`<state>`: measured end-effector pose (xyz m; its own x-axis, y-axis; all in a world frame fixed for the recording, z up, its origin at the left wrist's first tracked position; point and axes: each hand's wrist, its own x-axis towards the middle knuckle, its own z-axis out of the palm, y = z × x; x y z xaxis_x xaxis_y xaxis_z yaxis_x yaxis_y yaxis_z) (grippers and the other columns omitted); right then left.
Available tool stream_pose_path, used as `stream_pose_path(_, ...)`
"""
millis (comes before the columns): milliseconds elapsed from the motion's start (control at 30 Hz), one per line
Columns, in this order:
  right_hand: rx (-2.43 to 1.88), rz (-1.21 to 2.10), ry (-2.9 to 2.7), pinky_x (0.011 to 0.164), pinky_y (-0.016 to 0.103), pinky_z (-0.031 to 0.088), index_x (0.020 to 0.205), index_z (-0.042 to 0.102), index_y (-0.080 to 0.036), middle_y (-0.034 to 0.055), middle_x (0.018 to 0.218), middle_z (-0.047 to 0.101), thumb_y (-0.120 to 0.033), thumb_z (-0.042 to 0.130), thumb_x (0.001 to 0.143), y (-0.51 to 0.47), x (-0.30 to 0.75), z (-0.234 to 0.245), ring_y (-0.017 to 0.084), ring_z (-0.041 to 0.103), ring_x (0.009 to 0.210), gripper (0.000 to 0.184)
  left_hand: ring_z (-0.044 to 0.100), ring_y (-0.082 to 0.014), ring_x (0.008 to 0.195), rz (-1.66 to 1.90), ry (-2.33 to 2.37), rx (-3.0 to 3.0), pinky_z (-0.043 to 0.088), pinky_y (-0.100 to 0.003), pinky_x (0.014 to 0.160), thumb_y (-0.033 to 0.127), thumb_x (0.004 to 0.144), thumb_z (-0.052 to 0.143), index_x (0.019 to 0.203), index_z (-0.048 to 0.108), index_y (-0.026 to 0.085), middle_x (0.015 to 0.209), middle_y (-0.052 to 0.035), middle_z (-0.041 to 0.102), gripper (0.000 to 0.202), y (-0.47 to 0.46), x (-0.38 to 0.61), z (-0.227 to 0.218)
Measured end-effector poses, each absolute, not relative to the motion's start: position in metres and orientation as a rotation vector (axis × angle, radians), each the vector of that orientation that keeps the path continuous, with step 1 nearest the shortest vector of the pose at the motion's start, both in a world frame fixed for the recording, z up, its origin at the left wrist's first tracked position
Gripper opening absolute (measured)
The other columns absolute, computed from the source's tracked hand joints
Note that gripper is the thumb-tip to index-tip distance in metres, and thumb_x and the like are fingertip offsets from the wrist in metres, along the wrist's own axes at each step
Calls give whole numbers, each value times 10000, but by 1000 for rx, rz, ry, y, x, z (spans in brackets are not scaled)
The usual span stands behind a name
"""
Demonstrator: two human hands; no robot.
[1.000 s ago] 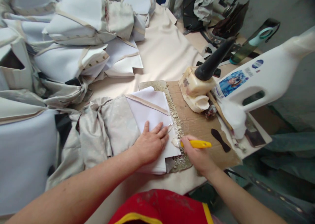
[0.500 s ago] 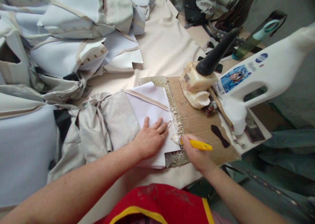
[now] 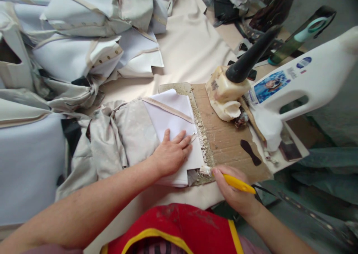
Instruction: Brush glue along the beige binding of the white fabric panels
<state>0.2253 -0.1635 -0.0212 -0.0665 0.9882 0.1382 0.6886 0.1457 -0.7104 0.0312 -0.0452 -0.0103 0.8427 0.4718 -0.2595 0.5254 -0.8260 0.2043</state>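
Observation:
My left hand (image 3: 170, 153) lies flat on a white fabric panel (image 3: 170, 116), fingers spread, holding nothing. The panel sits on crumpled beige cloth (image 3: 134, 135) and overlaps a crusted cardboard board (image 3: 226, 135). My right hand (image 3: 233, 187) grips a yellow-handled glue spreader (image 3: 237, 183), its white-coated tip touching the lower right edge of the panel. Dried white crumbs line the board's left side. The spreader's tip is partly blurred, and its exact form is hidden.
A cut-off plastic bottle (image 3: 226, 92) holding a black-handled tool stands on the board, beside a white detergent bottle (image 3: 302, 82). Stacked fabric panels (image 3: 84, 49) fill the back left. Scissors (image 3: 307, 34) and dark materials lie at the back right. A red apron (image 3: 167, 224) is below.
My right hand and the spreader have moved down the panel's edge, towards me. The spreader now points more to the lower right. My left hand stays on the panel.

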Motion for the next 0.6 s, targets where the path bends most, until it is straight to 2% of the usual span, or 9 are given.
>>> stream_pose_path(233, -1562, 605, -1860, 552, 263, 380, 679, 527, -188, 0, 577, 541, -174, 434, 898, -153, 237, -17, 136, 529, 550, 238, 227, -307, 1342, -292, 765, 2719, 186, -706, 970, 301, 916, 358, 1288, 464, 209, 1444, -85, 340, 398, -44, 31, -8)
stream_pose_path(333, -1570, 560, -1779, 598, 267, 412, 738, 565, -185, 19, 650, 591, -196, 446, 899, -134, 238, -17, 147, 559, 610, 201, 245, -307, 1333, -279, 778, 2688, 185, -714, 964, 299, 919, 360, 1273, 474, 217, 1433, -88, 358, 381, -43, 31, -6)
stream_pose_path(467, -1527, 659, -1669, 637, 265, 454, 802, 592, -185, 27, 703, 623, -268, 435, 913, -97, 233, -29, 157, 587, 664, 209, 265, -306, 1327, -252, 786, 2637, 181, -717, 967, 304, 910, 398, 1217, 510, 225, 1415, -88, 387, 336, -40, 30, -2)
stream_pose_path(600, -1631, 595, -1547, 619, 278, 449, 747, 582, -191, 20, 648, 605, -340, 428, 908, -72, 232, -38, 165, 572, 619, 268, 271, -306, 1328, -247, 777, 2569, 170, -720, 974, 312, 882, 464, 1145, 550, 238, 1411, -73, 397, 287, -38, 27, 2)
